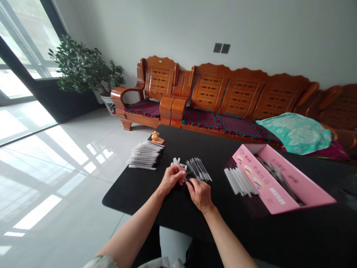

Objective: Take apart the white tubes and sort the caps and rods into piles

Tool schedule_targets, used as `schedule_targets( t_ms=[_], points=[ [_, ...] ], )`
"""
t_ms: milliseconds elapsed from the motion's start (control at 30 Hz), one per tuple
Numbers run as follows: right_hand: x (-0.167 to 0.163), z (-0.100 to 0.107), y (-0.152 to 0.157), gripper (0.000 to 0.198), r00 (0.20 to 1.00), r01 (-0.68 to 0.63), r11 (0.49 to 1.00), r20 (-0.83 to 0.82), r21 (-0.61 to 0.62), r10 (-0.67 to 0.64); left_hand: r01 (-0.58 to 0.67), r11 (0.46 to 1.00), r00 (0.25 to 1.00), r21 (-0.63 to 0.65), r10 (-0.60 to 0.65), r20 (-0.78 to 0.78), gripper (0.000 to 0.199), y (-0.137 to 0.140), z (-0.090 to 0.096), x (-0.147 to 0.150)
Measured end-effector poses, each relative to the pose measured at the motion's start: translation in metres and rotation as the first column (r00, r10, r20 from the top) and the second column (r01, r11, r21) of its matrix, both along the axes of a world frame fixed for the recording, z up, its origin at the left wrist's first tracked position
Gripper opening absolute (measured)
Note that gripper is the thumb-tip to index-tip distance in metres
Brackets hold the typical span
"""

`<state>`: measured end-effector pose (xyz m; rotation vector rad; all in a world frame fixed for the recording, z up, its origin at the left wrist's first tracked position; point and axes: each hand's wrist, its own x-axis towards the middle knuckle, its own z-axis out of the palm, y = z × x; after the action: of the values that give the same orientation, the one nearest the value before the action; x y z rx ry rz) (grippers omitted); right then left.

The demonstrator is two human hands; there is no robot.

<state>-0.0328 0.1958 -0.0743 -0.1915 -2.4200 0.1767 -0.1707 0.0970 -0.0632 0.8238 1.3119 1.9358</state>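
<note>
Over the black table, my left hand (173, 178) is closed around a pen (180, 166) with a whitish, see-through barrel. My right hand (200, 194) pinches at the pen's lower end, close to the left fingertips; the exact part it grips is partly hidden. Just beyond my hands lie a few white caps or short tubes (183, 166) and small black parts (190, 174). Thin pen refills (199, 169) lie in a bunch beyond my right hand. To the left is a stack of pens (143, 155) with frosted barrels and black ends.
Right of my hands, white pen barrels (240, 181) lie against a pink box (264, 182) holding dark, slender items. A small yellow figurine (155, 136) sits at the table's far left corner. Beyond the black table (223, 219) stand a wooden sofa (240, 93) and a potted plant (83, 67).
</note>
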Motion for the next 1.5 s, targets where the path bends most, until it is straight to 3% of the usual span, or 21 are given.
schedule_targets(
  t_ms=[133, 333, 500, 567, 633, 667, 700, 733, 833, 900, 1000, 1067, 1133, 1200, 1233, 1300, 1367, 1400, 1433, 1467, 1500],
  points=[
    [0.003, 0.000, 0.001, 0.024, 1.000, 0.005, 1.000, -0.018, -0.028, -0.006, -0.005, 1.000, 0.999, 0.023, 0.004, 0.037, 0.031, -0.001, 0.000, -0.001],
    [0.002, 0.004, -0.001, 0.022, 0.999, -0.040, 0.999, -0.028, -0.031, 0.039, 0.145, 0.989, 0.986, 0.022, -0.146, 0.078, 0.032, -0.003, 0.002, -0.001],
    [0.003, 0.002, -0.001, 0.023, 1.000, -0.015, 1.000, -0.024, -0.013, 0.014, -0.053, 0.995, 0.986, 0.086, 0.038, 0.163, 0.040, -0.004, 0.003, -0.006],
    [0.004, 0.005, -0.001, 0.023, 0.999, -0.031, 0.997, -0.015, -0.076, 0.030, -0.077, 0.992, 0.981, 0.098, 0.058, 0.183, 0.039, -0.005, 0.003, -0.008],
    [0.005, 0.013, -0.005, 0.023, 0.999, -0.038, 0.968, -0.002, -0.248, 0.038, -0.054, 0.994, 0.983, 0.095, 0.036, 0.179, 0.038, -0.006, 0.004, -0.008],
    [0.004, 0.018, -0.008, 0.025, 0.999, -0.036, 0.921, 0.017, -0.388, 0.046, -0.026, 0.996, 0.985, 0.088, 0.010, 0.175, 0.037, -0.007, 0.005, -0.007],
    [0.003, 0.023, -0.011, 0.029, 0.997, -0.029, 0.832, 0.043, -0.554, 0.063, 0.010, 0.997, 0.985, 0.080, -0.024, 0.172, 0.037, -0.007, 0.006, -0.006],
    [0.001, 0.028, -0.016, 0.034, 0.993, -0.016, 0.695, 0.069, -0.719, 0.094, 0.049, 0.996, 0.983, 0.073, -0.061, 0.170, 0.037, -0.007, 0.006, -0.005],
    [-0.007, 0.037, -0.028, 0.047, 0.975, 0.019, 0.138, 0.048, -0.990, 0.215, 0.127, 0.989, 0.975, 0.077, -0.138, 0.176, 0.035, -0.008, 0.007, -0.003],
    [-0.012, 0.036, -0.032, 0.048, 0.966, 0.009, -0.149, -0.030, -0.989, 0.256, 0.120, 0.989, 0.972, 0.088, -0.135, 0.190, 0.036, -0.009, 0.008, -0.004],
    [-0.017, 0.030, -0.035, 0.042, 0.940, -0.016, -0.407, -0.153, -0.913, 0.305, 0.121, 0.990, 0.967, 0.078, -0.135, 0.217, 0.041, -0.011, 0.009, -0.006],
    [-0.018, 0.027, -0.036, 0.040, 0.924, -0.035, -0.481, -0.211, -0.876, 0.317, 0.139, 0.989, 0.964, 0.060, -0.149, 0.219, 0.043, -0.012, 0.008, -0.007],
    [-0.020, 0.026, -0.037, 0.041, 0.933, -0.044, -0.462, -0.202, -0.886, 0.298, 0.113, 0.993, 0.971, 0.044, -0.120, 0.208, 0.043, -0.012, 0.007, -0.008],
    [-0.022, 0.027, -0.038, 0.042, 0.961, -0.036, -0.331, -0.123, -0.943, 0.247, 0.046, 0.998, 0.980, 0.034, -0.052, 0.191, 0.042, -0.010, 0.003, -0.009],
    [-0.023, 0.027, -0.038, 0.042, 0.976, -0.036, -0.208, -0.079, -0.977, 0.205, 0.013, 0.999, 0.983, 0.029, -0.018, 0.184, 0.042, -0.009, 0.002, -0.009],
    [-0.026, 0.028, -0.039, 0.044, 0.994, -0.032, 0.146, -0.016, -0.989, 0.113, -0.036, 0.999, 0.983, 0.025, 0.031, 0.181, 0.042, -0.007, -0.001, -0.010],
    [-0.029, 0.029, -0.042, 0.044, 1.000, 0.017, 0.505, 0.020, -0.863, 0.001, -0.073, 0.997, 0.979, 0.036, 0.065, 0.195, 0.040, -0.005, -0.003, -0.011],
    [-0.030, 0.030, -0.044, 0.043, 0.998, 0.061, 0.623, 0.031, -0.780, -0.059, -0.089, 0.995, 0.976, 0.045, 0.078, 0.205, 0.039, -0.005, -0.003, -0.012],
    [-0.032, 0.031, -0.046, 0.043, 0.993, 0.108, 0.689, 0.040, -0.717, -0.114, -0.102, 0.993, 0.973, 0.054, 0.088, 0.214, 0.038, -0.005, -0.003, -0.012],
    [-0.034, 0.031, -0.049, 0.042, 0.987, 0.140, 0.706, 0.045, -0.694, -0.152, -0.107, 0.992, 0.970, 0.063, 0.090, 0.224, 0.038, -0.005, -0.003, -0.013],
    [-0.035, 0.032, -0.051, 0.042, 0.986, 0.145, 0.680, 0.049, -0.719, -0.158, -0.101, 0.992, 0.969, 0.071, 0.082, 0.233, 0.038, -0.006, -0.002, -0.014]
  ],
)
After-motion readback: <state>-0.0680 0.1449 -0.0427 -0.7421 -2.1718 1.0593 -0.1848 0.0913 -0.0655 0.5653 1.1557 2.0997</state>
